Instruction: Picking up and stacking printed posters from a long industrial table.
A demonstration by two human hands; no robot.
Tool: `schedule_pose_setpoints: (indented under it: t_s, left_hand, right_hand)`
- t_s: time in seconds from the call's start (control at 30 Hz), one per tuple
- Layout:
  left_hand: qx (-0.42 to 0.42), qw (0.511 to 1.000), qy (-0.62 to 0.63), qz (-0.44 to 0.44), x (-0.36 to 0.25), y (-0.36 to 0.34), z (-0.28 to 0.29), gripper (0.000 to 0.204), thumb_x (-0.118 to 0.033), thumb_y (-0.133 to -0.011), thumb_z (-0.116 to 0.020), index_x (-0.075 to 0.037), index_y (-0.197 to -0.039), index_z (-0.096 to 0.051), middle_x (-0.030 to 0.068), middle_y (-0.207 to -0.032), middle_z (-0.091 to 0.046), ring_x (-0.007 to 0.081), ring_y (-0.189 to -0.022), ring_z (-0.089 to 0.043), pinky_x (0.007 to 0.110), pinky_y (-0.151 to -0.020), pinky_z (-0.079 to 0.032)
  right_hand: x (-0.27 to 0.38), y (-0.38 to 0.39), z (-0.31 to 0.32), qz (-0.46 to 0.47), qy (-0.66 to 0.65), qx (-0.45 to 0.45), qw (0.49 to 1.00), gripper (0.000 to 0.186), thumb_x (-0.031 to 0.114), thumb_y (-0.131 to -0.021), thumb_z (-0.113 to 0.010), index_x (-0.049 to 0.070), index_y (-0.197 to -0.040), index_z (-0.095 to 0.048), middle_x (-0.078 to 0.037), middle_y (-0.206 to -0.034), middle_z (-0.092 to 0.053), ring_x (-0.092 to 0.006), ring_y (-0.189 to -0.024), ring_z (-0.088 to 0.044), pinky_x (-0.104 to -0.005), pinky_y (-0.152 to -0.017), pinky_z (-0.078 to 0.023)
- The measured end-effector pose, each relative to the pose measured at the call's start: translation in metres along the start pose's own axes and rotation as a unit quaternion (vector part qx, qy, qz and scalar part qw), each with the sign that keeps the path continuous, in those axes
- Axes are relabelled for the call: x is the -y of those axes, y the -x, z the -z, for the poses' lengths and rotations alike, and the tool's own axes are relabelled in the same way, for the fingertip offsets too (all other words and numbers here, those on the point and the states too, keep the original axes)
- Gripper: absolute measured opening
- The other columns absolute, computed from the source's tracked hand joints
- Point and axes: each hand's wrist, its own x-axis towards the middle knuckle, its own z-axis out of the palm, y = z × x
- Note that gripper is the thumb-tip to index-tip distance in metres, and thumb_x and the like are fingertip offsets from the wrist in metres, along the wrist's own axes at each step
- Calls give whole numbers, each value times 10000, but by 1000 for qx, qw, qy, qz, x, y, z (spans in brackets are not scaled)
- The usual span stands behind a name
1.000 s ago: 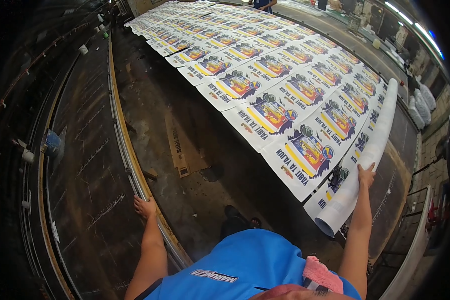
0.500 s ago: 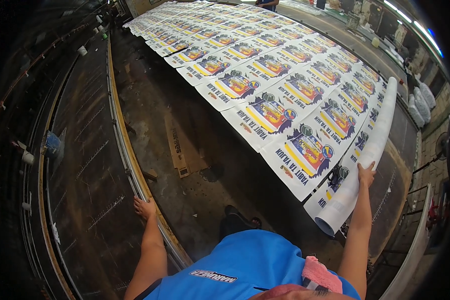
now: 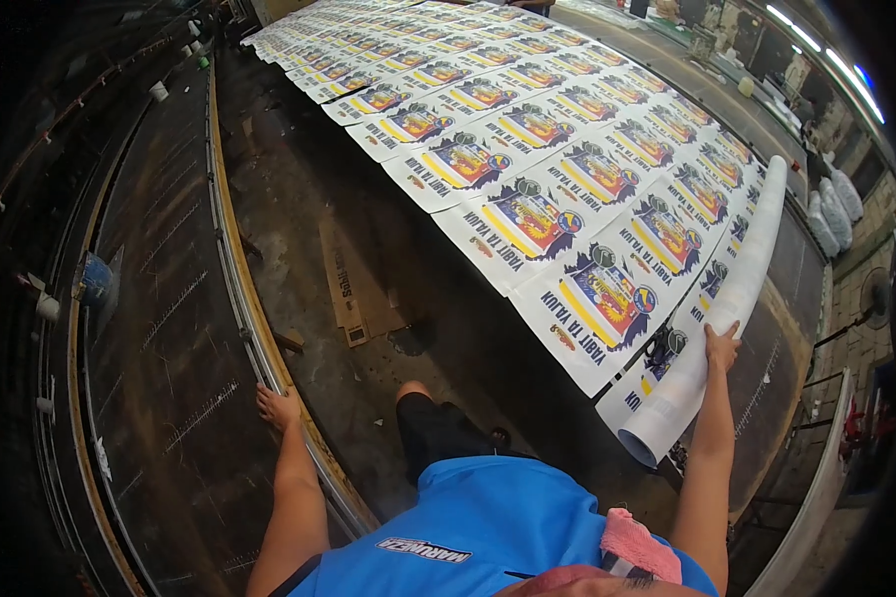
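Observation:
My right hand (image 3: 722,345) lies against the near part of a long white roll (image 3: 752,269), fingers spread over its curved side. The roll lies along the right edge of a broad layer of printed sheets (image 3: 488,277) with repeated yellow, red and blue pictures and dark lettering. Its near end shows a hollow, bluish inside. On the left, my left hand (image 3: 280,406) rests with fingers stretched out on the metal rail (image 3: 259,348) along the edge of a dark table. Nothing is held in it.
The dark left table (image 3: 174,328) carries a blue bucket (image 3: 98,282). Flattened cardboard (image 3: 356,298) lies on the floor between the tables, near my leg (image 3: 423,428). Wrapped white bundles (image 3: 834,209) and a fan (image 3: 874,297) stand beyond the right table's edge (image 3: 801,328).
My leg has come forward between the tables, and the view has shifted slightly. Both hands keep their places, the right on the roll and the left on the rail.

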Motion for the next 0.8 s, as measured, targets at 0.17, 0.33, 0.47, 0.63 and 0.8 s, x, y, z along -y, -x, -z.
schedule_pose_setpoints:
  t_s: [0.17,0.33,0.47,0.63,0.8]
  left_hand:
    - [2,1000,0,0,0,2,3,797,-362,-880,-632,-61,-1519,-265,133,-1543,-340,310,-1426,-311,570,-1134,-285]
    - [-9,1000,-3,-4,1,-1,0,792,-371,-876,-630,-57,-1514,-280,133,-1530,-363,308,-1422,-323,560,-1135,-285]
    - [-15,1000,-7,-6,-1,-1,-2,781,-372,-877,-623,-57,-1510,-291,133,-1524,-375,310,-1414,-338,556,-1130,-294]
    - [-11,1000,3,-4,1,1,-3,773,-365,-869,-629,-61,-1501,-305,133,-1518,-382,314,-1406,-347,576,-1110,-311]
    - [-18,1000,-5,-9,2,0,-2,769,-371,-870,-620,-69,-1503,-304,130,-1523,-373,311,-1411,-339,586,-1108,-310]
  right_hand:
    - [0,2,1,1,-3,4,1000,977,586,-799,-665,270,-1571,-157,-278,-1457,-358,-480,-1238,-504,-537,-1011,-449]
    - [2,2,1,2,6,-1,1000,974,594,-800,-663,270,-1569,-161,-278,-1460,-353,-481,-1241,-501,-536,-1005,-453]
    - [1,3,2,-3,6,0,1000,980,587,-798,-664,274,-1574,-155,-255,-1448,-378,-485,-1241,-503,-535,-1025,-438]
    - [0,0,2,4,2,5,1000,995,602,-787,-669,272,-1571,-152,-272,-1456,-360,-480,-1231,-508,-529,-1002,-456]
    - [-1,1,1,2,3,-2,1000,984,594,-793,-663,270,-1571,-156,-278,-1451,-359,-480,-1224,-512,-531,-1002,-456]
